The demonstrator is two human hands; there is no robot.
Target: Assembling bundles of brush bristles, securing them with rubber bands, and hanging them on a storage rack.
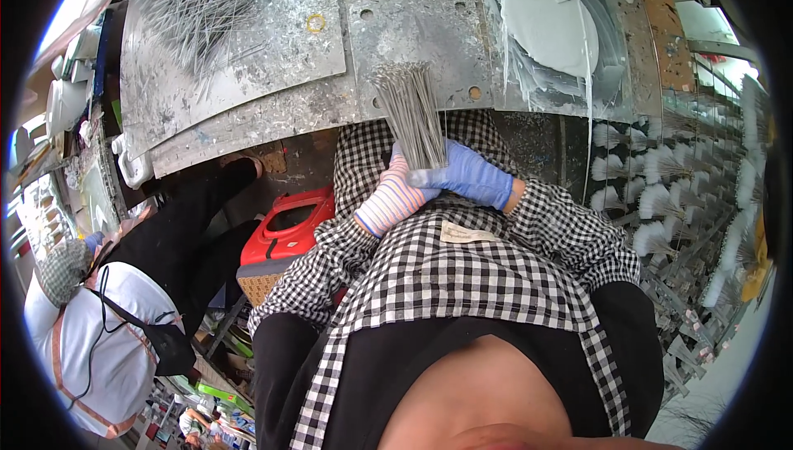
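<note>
The left hand (388, 200) and right hand (475, 176) clamp round the near end of a grey wire bundle (415, 119), a sound hold for likely stiff, slippery strands, its far end seemingly resting inside the front edge of the metal worktop (458, 47), with room between wire pile (194, 4) and white paste (549, 28).

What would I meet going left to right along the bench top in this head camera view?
Loose wires → a lone yellow ring → the wire bundle, upper end over the bench, lower end between the left hand and right hand → white paste.
</note>
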